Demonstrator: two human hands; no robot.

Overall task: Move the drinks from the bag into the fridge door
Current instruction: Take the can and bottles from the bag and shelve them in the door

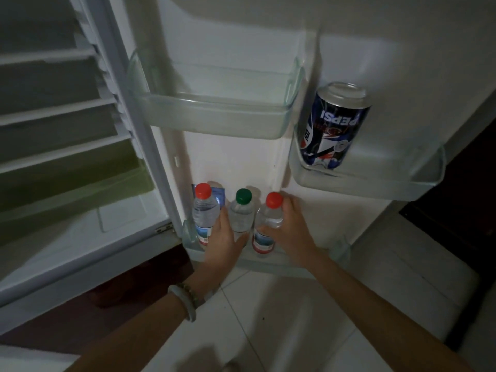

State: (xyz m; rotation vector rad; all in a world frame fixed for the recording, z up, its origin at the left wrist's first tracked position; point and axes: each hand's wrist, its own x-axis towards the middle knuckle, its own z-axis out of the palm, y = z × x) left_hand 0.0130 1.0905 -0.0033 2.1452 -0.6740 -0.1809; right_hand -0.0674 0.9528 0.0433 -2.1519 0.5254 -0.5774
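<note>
Three water bottles stand in the bottom door shelf (271, 264): a red-capped one (205, 213) at the left, a green-capped one (241, 213) in the middle, another red-capped one (269, 218) at the right. My left hand (224, 245) is wrapped around the left red-capped bottle, beside the green-capped one. My right hand (291, 229) grips the right red-capped bottle near its shoulder. A Pepsi can (334, 127) sits upside down in the small right door shelf (375, 181). The bag is out of view.
An empty clear door shelf (214, 116) hangs above the bottles. The fridge interior (61, 146) with white shelves is open at the left. A blue carton (218, 196) stands behind the left bottle. White floor tiles (268, 318) lie below.
</note>
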